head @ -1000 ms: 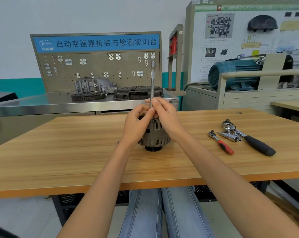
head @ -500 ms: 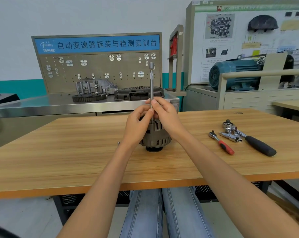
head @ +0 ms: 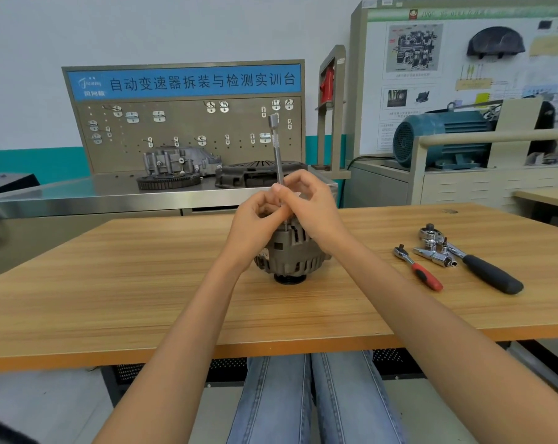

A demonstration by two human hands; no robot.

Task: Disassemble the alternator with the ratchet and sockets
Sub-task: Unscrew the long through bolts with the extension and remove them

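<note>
Alternator (head: 292,257) at centre of bench (head: 111,283), extension bar (head: 278,155) upright above it; 2 ratchets (head: 420,273) and sockets (head: 438,256) lie to its right.

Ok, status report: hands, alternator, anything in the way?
Left hand and right hand both pinch the upright extension bar. Alternator stands on table. Nothing blocking; ratchets lie unused.

Left hand (head: 259,216) and right hand (head: 306,200) pinching upright extension bar (head: 278,155), alternator (head: 292,254) on wooden table (head: 111,283)
</note>
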